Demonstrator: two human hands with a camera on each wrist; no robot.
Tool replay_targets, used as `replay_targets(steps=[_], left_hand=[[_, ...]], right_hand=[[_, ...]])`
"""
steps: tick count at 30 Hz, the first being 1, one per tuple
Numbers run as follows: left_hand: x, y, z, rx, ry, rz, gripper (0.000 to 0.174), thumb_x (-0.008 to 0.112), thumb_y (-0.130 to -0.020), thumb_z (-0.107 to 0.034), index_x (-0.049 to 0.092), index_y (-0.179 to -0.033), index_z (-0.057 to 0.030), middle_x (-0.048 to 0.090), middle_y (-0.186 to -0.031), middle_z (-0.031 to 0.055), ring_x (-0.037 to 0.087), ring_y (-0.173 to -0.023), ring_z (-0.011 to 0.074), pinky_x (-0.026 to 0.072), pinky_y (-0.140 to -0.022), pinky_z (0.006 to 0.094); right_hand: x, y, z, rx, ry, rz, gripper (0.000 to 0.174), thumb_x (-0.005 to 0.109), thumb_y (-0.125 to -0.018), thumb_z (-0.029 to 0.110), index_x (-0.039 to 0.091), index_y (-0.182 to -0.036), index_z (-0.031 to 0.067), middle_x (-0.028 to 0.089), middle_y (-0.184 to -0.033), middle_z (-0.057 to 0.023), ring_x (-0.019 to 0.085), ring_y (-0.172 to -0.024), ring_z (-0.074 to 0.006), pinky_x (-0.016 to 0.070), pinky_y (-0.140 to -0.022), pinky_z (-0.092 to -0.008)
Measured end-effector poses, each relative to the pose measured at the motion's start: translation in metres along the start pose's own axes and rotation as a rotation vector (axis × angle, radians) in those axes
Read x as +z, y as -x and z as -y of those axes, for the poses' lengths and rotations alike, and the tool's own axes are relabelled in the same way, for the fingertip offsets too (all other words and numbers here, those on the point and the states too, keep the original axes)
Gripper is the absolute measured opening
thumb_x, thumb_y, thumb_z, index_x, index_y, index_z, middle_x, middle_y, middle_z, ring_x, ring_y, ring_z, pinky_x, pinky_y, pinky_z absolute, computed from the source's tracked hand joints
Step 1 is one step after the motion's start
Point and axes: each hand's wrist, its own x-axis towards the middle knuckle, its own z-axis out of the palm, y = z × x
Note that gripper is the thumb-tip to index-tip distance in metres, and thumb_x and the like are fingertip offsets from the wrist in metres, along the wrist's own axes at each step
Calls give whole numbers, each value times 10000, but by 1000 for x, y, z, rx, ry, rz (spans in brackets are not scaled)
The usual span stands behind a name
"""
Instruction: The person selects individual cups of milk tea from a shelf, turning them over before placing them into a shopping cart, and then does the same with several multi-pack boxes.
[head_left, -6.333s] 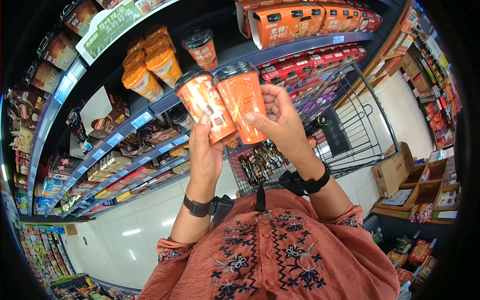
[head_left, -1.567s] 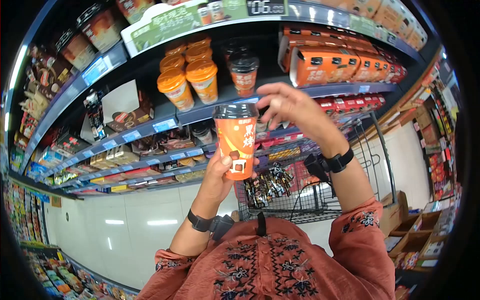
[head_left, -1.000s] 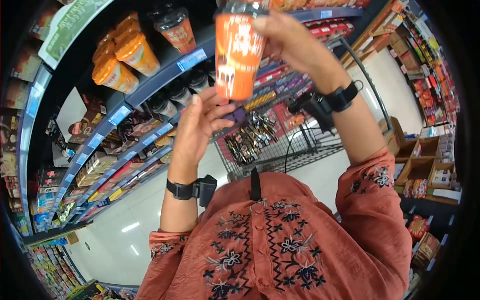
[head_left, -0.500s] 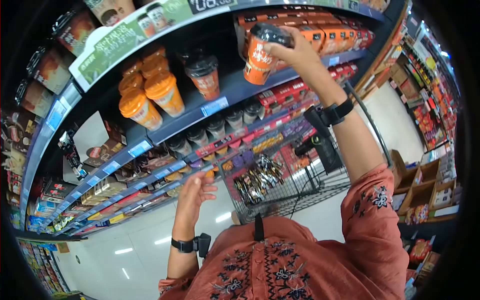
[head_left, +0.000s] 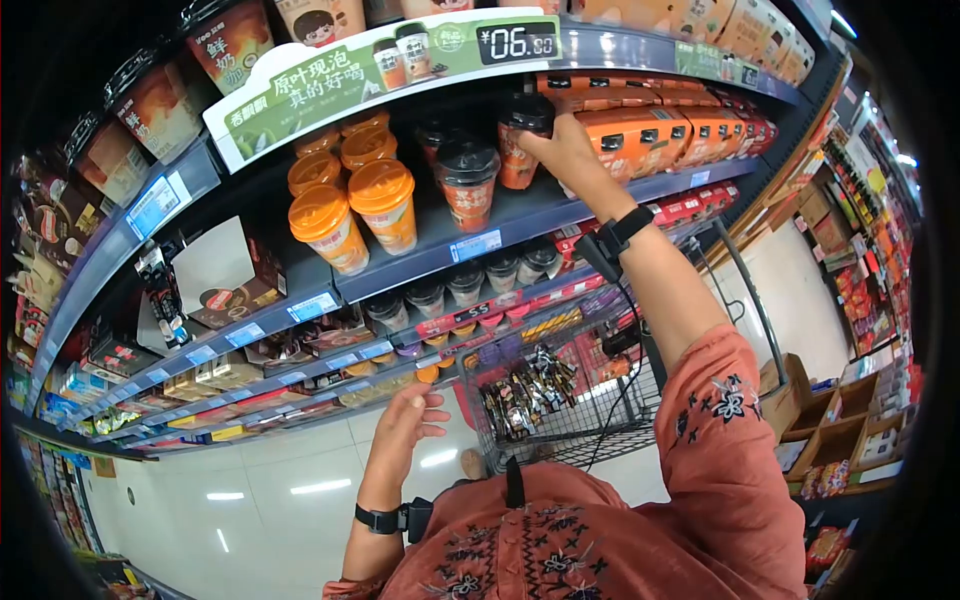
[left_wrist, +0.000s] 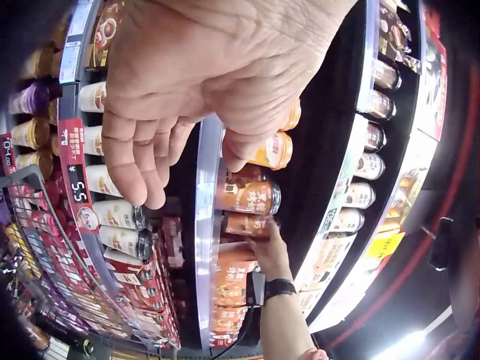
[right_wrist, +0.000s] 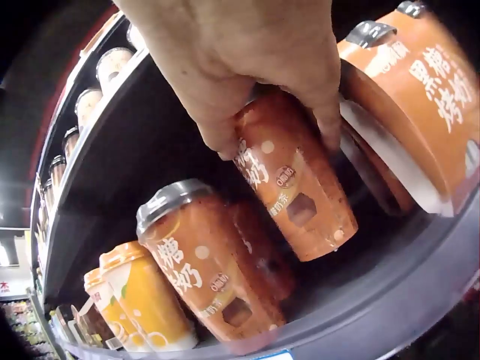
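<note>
Hanging near the person's torso, the L hand [head_left: 403, 420] was relaxed, fingers loosely bent, nothing in them, well apart from the shelf [head_left: 600, 207]. Farther out, the R hand [head_left: 570, 150], clearly the nearer one, pinched an orange cup [right_wrist: 296, 184] btwn thumb & fingers close to its black lid. The cup ran down from that grip, base toward the shelf, long axis near upright & roughly parallel to the neighboring black-lidded cup [right_wrist: 214, 274]. Whether its base touched the shelf, pics couldn't tell. Key relation: the held cup was btwn that neighbor, on its L, & the orange cartons [head_left: 635, 140], on its R, w/ little room either side.
</note>
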Motion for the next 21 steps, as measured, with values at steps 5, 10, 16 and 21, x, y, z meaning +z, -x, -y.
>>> replay_targets(steps=[5, 10, 16, 21], left_hand=[[0, -1, 0, 3, 2, -13, 393, 549, -1043, -297, 545, -1322, -20, 650, -1157, 145, 680, -994, 258, 580, -794, 367], [2, 1, 2, 9, -14, -26, 399, 549, -1044, -310, 547, -1323, -25, 650, -1151, 143, 679, -999, 259, 578, -800, 369], [5, 6, 9, -24, -14, -33, 409, 542, -1050, -307, 540, -1336, -15, 634, -1179, 145, 671, -1024, 264, 569, -822, 370], [17, 10, 10, -11, -38, -38, 426, 545, -1044, -324, 541, -1329, -8, 648, -1181, 157, 675, -1008, 265, 566, -822, 379]], right_hand=[[21, -13, -28, -18, 33, -17, 778, 770, -799, 288, 422, -1410, -44, 669, -1166, -244, 661, -1108, -325, 495, -956, -387], [27, -25, -37, -68, -60, 32, 785, 765, -820, 241, 386, -1451, -32, 632, -1248, -252, 620, -1190, -329, 476, -1003, -378], [43, -42, -65, -151, -10, 50, 820, 763, -824, 207, 346, -1491, -26, 571, -1339, -243, 558, -1273, -315, 436, -1053, -349], [48, -44, -63, -32, -111, 75, 854, 760, -816, 195, 320, -1516, -17, 534, -1400, -226, 526, -1312, -292, 406, -1083, -336]])
